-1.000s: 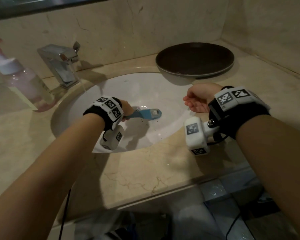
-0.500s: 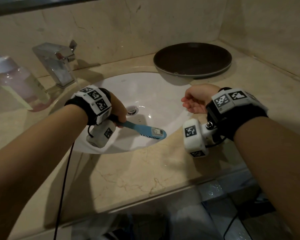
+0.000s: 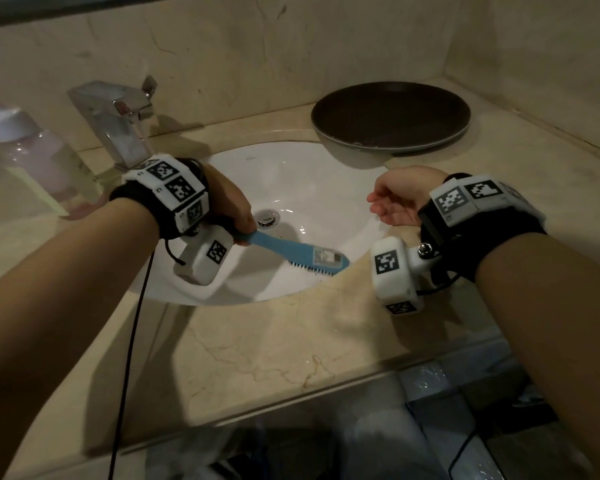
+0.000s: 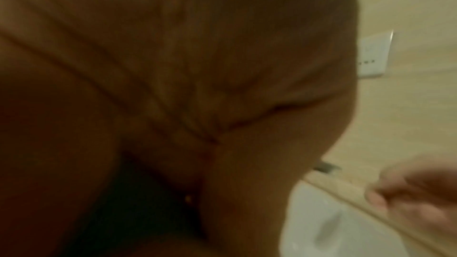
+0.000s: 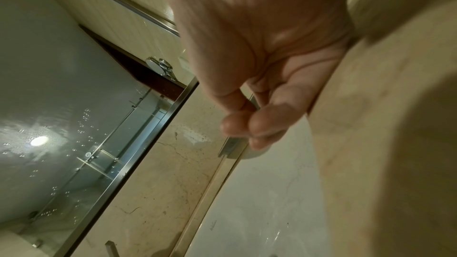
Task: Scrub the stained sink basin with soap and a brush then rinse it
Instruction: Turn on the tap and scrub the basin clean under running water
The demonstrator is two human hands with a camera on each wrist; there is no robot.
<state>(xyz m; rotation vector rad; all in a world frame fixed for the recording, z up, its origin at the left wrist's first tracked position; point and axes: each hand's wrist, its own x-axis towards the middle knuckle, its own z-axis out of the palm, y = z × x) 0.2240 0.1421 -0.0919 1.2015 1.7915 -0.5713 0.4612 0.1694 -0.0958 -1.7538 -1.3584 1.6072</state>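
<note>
A white oval sink basin [image 3: 312,181] is set in a beige marble counter, with a chrome drain [image 3: 268,216] at its middle. My left hand [image 3: 231,209] grips the handle of a blue brush [image 3: 302,254]; its bristled head lies against the basin's near wall, close to the front rim. My right hand [image 3: 400,200] hovers over the basin's right rim, palm up, fingers loosely curled, holding nothing. In the right wrist view that right hand [image 5: 259,105] shows an empty palm. The left wrist view is mostly filled by the left hand [image 4: 173,105], blurred and dark.
A chrome faucet [image 3: 118,123] stands at the back left of the basin. A pump soap bottle [image 3: 25,147] with pink liquid is on the counter at far left. A dark round plate [image 3: 390,114] sits behind the basin on the right. Walls close in at back and right.
My left hand has drawn the brush from the basin's middle toward the near wall and front rim. The right hand has stayed in place.
</note>
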